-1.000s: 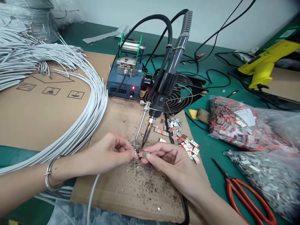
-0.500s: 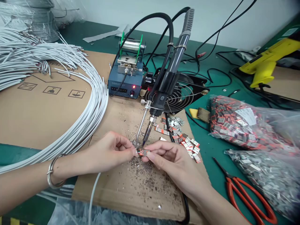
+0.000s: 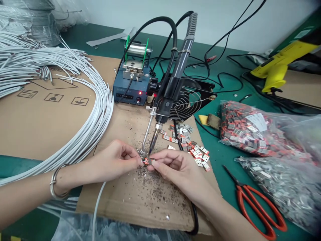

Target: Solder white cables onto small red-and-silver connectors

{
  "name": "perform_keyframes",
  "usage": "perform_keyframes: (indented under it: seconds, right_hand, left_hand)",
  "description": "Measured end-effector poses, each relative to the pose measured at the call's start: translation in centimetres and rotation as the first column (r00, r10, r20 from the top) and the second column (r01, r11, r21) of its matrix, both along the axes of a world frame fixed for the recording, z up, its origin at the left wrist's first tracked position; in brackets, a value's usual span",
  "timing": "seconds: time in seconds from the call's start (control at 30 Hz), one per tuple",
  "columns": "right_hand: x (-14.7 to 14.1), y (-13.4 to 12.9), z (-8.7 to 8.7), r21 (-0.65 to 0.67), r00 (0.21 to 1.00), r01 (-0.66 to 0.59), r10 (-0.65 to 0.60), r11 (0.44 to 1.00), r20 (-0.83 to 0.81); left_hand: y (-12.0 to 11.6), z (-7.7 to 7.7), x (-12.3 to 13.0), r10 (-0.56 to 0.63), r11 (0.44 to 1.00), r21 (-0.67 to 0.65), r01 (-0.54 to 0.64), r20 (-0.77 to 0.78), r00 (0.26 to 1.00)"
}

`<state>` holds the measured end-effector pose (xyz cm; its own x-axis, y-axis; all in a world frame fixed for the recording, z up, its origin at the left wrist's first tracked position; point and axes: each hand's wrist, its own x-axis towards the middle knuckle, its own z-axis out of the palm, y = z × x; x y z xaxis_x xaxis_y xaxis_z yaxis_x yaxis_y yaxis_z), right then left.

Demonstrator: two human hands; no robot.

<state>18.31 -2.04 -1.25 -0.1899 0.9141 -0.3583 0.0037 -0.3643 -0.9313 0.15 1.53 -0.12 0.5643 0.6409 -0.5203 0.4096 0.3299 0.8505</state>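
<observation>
Between thumb and fingers, my right hand point(image 3: 175, 167) pinches a small USB connector point(image 3: 148, 161) with a metal shell and an orange-red part. My left hand point(image 3: 120, 160) is closed on the end of a white cable point(image 3: 96, 207), which loops down below the wrist. Cable end and connector meet under the tip of a clamped soldering iron point(image 3: 165, 105); whether the tip touches them is too small to tell. A thin bent metal tube point(image 3: 147, 131) comes down beside the tip.
Loose USB connectors point(image 3: 199, 154) lie right of the iron. Behind are a blue solder feeder point(image 3: 130, 90) and a fan point(image 3: 188, 103). A white cable bundle point(image 3: 100, 120) curves at left. Bagged connectors point(image 3: 245, 130), bagged metal shells point(image 3: 273, 187) and orange-handled pliers point(image 3: 255, 204) lie at right.
The whole view has shifted slightly, so things appear a little further left. Both hands keep their grip, with the connector still at the iron's tip.
</observation>
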Motion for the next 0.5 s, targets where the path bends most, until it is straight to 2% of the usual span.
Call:
perform_keyframes:
  seconds: [0.17, 0.33, 0.4, 0.5]
  right_hand:
    - [0.4, 0.1, 0.1, 0.008, 0.996, -0.085, 0.085, 0.996, -0.009]
    - [1.3, -1.7, 1.7, 0.045, 0.980, -0.183, 0.178, 0.982, 0.090]
    - [1.5, -2.8, 2.5, 0.052, 0.973, -0.219, 0.214, 0.974, 0.088]
    - [1.5, -4.3, 3.2, 0.055, 0.968, -0.246, 0.243, 0.968, 0.056]
  left_hand:
    - [-0.5, 0.2, -0.1, -0.020, 0.999, -0.048, 0.020, -0.012, 1.000]
    - [-3.5, -0.1, -0.2, -0.039, 0.985, -0.164, 0.053, 0.087, 0.995]
    - [-5.0, -0.1, -0.2, -0.034, 0.991, -0.124, 0.047, 0.102, 0.994]
    - [-7.0, 0.0, -0.3, -0.080, 0.997, 0.024, 0.079, 0.077, 0.994]
